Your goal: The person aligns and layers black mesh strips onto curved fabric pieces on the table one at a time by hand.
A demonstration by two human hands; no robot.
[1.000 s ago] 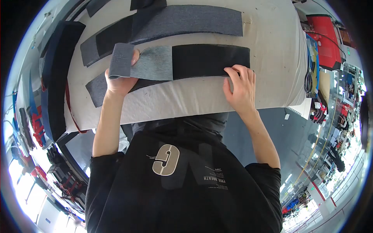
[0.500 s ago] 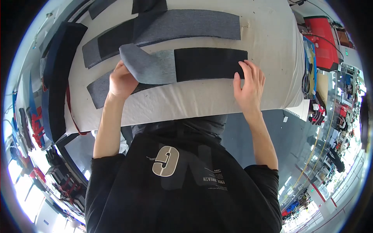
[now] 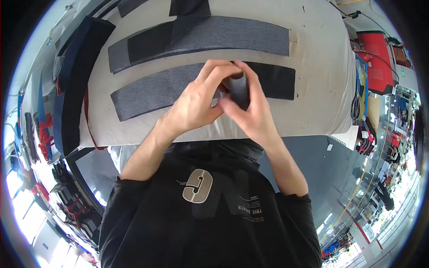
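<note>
Both hands meet over the middle of the nearer fabric strip. My left hand and my right hand curl round a grey fabric piece, which looks rolled or folded; fingers hide part of it. Beneath and to the left lies the grey part of the near strip, flat on the pale padded surface. A black fabric section extends to the right of my right hand. Behind it lies another grey and black strip.
A dark padded block runs along the left edge, with a red strap beside it. Further dark pieces lie at the far edge. At the right stand a red machine and coiled cables.
My left hand has moved right and my right hand left, so they now meet. The grey end has left the strip's left part and is bunched between them. The view has shifted slightly.
</note>
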